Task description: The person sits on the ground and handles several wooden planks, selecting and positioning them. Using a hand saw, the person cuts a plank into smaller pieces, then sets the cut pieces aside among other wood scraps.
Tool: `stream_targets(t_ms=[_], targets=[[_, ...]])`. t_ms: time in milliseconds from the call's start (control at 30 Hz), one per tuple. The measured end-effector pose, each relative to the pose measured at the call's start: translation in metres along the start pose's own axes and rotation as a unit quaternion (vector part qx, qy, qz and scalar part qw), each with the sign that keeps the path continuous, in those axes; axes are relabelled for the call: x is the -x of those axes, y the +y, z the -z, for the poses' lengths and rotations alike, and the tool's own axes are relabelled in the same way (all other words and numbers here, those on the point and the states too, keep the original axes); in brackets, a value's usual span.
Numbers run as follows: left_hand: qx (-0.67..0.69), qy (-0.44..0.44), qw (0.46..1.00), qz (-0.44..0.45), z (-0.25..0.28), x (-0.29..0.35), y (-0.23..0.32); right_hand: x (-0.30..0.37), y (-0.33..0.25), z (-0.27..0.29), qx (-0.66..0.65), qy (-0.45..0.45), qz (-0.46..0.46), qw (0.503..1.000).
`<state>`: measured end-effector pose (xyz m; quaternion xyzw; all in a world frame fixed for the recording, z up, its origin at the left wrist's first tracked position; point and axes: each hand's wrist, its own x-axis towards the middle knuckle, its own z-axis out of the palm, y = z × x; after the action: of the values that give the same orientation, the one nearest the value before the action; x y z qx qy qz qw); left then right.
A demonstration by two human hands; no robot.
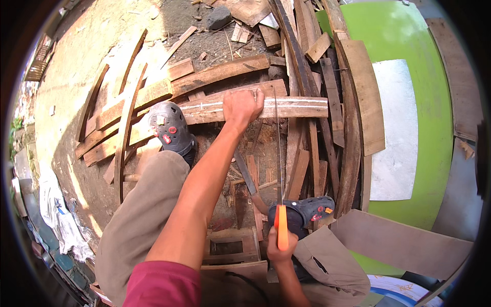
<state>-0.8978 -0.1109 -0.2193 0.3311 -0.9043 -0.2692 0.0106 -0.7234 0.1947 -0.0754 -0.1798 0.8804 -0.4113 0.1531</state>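
Note:
My left hand presses down on a pale wooden plank that lies across a pile of boards, fingers curled over its far edge. My right hand grips the orange handle of a hand saw. The thin saw blade runs straight away from me and crosses the plank just right of my left hand. My left foot in a grey clog stands on the plank's left end. My right foot in a dark clog rests on lower boards.
Curved and straight scrap boards lie scattered over dirt on the left. Long planks lean beside a green panel bearing a grey sheet. A flat board lies at lower right. A rock sits far ahead.

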Motion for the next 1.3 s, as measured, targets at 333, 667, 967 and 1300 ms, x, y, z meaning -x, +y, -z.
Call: stream_targets(t_ms=[333,667,967,1300], targets=[[-0.011,0.016,1.000,-0.009,-0.001,0.003,0.014,-0.185,-0.018,-0.053,-0.075,0.041,-0.082,0.993],[-0.016,0.038,0.999,-0.006,-0.005,0.002,0.000,-0.122,-0.015,-0.031,-0.025,0.040,-0.084,0.995],[0.002,-0.020,1.000,0.013,0.005,0.001,0.002,0.009,-0.003,0.010,-0.004,-0.025,-0.032,0.999],[-0.012,-0.023,1.000,0.003,-0.002,0.008,0.009,-0.181,-0.006,-0.062,-0.082,0.049,-0.077,0.992]])
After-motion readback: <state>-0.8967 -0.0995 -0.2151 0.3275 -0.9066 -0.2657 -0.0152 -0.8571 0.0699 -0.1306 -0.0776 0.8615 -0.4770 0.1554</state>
